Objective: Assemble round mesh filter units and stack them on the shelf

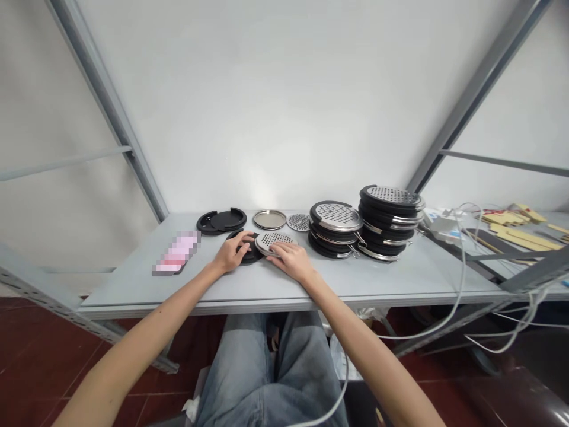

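Observation:
My left hand [231,252] grips the left side of a black round holder [252,255] that lies on the shelf, its fingers curved over the rim. My right hand [292,260] holds a round metal piece with a perforated top [276,239], its fingers over the front edge. This piece overlaps the right side of the black holder. Behind my hands lie a shallow metal dish [269,219] and a loose perforated disc [299,222]. More black round holders [222,220] lie at the back left, one resting partly on another.
To the right stand a shorter stack [335,228] and a taller stack [391,222] of black-rimmed perforated rounds, with wire clasps sticking out. A phone with a blurred screen [178,252] lies at left. A white cable [462,279] hangs over the shelf [400,290]; yellow pieces [524,236] lie far right.

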The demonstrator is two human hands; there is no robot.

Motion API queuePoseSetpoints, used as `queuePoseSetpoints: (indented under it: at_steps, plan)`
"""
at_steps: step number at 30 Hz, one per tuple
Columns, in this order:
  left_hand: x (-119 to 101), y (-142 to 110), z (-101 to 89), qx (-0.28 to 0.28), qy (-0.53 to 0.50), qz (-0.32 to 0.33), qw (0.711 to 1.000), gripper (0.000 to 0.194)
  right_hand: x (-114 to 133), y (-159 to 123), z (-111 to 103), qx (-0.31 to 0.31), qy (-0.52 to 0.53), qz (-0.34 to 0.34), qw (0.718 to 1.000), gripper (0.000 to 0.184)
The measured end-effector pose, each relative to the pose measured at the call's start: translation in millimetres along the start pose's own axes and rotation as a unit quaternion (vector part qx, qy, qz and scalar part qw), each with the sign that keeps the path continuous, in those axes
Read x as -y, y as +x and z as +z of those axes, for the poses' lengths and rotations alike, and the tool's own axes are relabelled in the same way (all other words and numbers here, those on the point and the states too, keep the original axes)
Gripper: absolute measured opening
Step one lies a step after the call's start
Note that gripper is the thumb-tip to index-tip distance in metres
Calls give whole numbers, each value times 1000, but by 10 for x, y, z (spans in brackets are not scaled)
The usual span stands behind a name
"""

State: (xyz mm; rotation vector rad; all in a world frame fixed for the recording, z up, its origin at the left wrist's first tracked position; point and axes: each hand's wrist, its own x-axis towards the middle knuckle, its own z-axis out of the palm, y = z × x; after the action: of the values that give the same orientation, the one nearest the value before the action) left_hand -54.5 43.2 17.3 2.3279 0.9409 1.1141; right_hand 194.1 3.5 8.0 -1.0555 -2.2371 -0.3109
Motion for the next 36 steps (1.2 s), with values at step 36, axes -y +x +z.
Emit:
queuePoseSetpoints:
  at_steps: [36]
  plan:
    - [203, -65, 43, -7, 190, -60, 980, 60, -74, 6, 126, 114, 111, 193, 968, 93]
